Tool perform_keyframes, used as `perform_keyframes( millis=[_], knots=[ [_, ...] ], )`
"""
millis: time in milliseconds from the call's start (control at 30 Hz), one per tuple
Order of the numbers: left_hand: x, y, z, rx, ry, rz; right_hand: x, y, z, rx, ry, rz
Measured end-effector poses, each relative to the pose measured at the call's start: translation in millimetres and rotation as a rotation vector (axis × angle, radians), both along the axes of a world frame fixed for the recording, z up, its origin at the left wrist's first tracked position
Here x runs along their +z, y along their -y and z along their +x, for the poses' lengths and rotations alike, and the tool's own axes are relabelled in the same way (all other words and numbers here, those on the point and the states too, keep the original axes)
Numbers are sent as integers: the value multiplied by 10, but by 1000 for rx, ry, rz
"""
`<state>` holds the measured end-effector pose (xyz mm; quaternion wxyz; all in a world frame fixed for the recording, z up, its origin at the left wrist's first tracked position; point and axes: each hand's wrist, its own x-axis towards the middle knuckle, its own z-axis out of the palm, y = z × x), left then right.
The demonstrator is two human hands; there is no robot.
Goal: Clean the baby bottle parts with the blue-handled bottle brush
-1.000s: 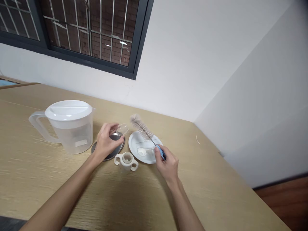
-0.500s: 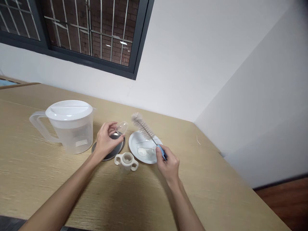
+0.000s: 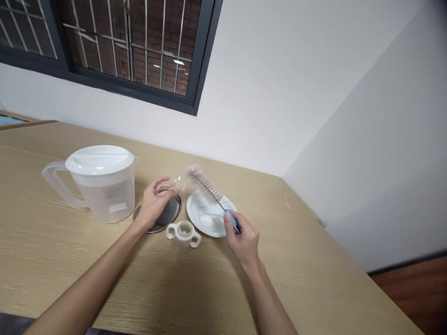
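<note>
My left hand (image 3: 153,205) is closed round a small clear plastic cap (image 3: 176,181), held above a round metal tray (image 3: 170,214). My right hand (image 3: 242,238) grips the blue handle of a bottle brush (image 3: 206,186). The brush's bristle head points up and left, its tip right next to the clear cap. Between my hands, near the table's front, stands a white two-handled bottle collar (image 3: 183,233). A white plate (image 3: 195,215) beside it carries a small pale teat-like piece (image 3: 206,219).
A large translucent jug (image 3: 101,184) with a white lid stands at the left on the wooden table (image 3: 104,274). White walls meet in a corner behind the table, under a barred window (image 3: 125,46). The table's right edge drops to a dark floor (image 3: 415,298).
My left hand has lifted the clear cap a little and tilted it towards the brush. The brush head has swung slightly left, closer to the cap.
</note>
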<state>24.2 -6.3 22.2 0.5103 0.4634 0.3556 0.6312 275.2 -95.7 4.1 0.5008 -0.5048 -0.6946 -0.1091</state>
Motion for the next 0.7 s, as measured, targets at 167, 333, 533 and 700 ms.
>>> perform_keyframes(
  millis=[167,333,533,700],
  knots=[
    [34,19,-2,-93,142,-113,-18,-22,-2,13,31,-51],
    [53,-1,-37,-144,224,-163,-19,-30,5,-49,30,-64],
    [36,-8,-47,-183,209,-207,5,1,-3,-34,-8,-30],
    [63,-6,-60,-199,236,-210,-11,-21,-7,-12,47,-110]
  ],
)
